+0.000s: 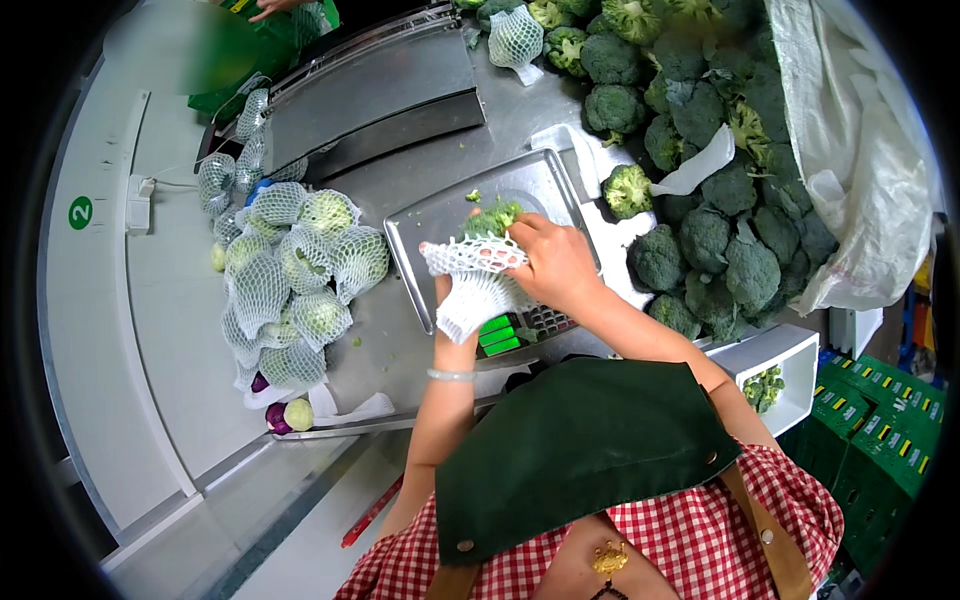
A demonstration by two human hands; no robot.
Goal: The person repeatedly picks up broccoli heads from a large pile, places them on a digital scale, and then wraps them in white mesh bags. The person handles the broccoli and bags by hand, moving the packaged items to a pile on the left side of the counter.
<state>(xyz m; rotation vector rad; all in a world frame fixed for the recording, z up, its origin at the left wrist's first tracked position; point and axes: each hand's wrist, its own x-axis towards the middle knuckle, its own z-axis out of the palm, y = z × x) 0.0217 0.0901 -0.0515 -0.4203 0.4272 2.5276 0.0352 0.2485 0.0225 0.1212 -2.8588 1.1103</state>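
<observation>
A white foam net sleeve [485, 290] is pulled over my left hand [470, 262], which hides most of its fingers. Beyond the net's far edge a broccoli head [491, 219] shows green, and my left fingers appear closed on it from inside the net. My right hand [556, 258] comes from the right with bent fingers, pinching the net's edge against the broccoli. Both hands are above the metal tray [410, 275] of a scale. The scale's green display [498, 336] and keypad are partly covered by the net and my apron.
Loose broccoli [730, 240] is piled at the right beside a white sack [850, 150]. Netted vegetables [300, 265] are heaped at the left. A flat metal-topped machine [370, 95] stands at the back. A white bin [790, 375] and green crates [870, 430] are at lower right.
</observation>
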